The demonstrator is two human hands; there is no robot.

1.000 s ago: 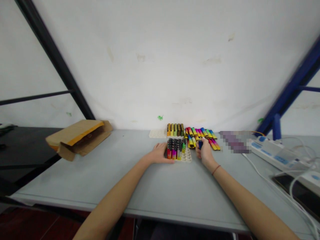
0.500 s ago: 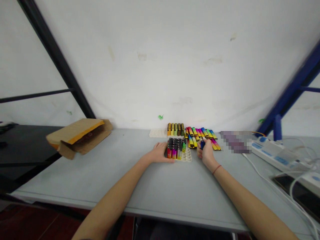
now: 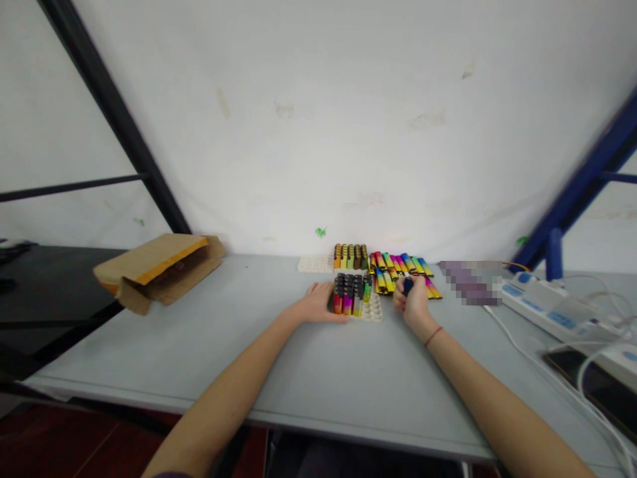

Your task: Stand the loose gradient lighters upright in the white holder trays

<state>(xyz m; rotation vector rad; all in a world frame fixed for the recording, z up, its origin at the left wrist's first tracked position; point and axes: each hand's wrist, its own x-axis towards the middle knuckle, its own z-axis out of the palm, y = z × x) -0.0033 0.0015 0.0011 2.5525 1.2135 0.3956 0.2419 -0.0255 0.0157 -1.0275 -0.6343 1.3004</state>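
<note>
right fingers (image 3: 399, 299) curl snugly round a lighter (image 3: 407, 286), probably light, hard, slick, so pinch mid-body; left fingers (image 3: 322, 291) spread wide, 9 o'clock on tray (image 3: 373, 312)

On my feed, the left hand (image 3: 318, 303), near the centre of the frame, is bare, and so is the forearm (image 3: 253, 362) running to the lower left. A sliver of dark, purplish sleeve (image 3: 172, 475) shows at the bottom edge there. The right hand (image 3: 412, 302), right of centre, is bare too. I can make out one thin reddish band (image 3: 433, 336) around its wrist, too small for me to tell the material.
</note>
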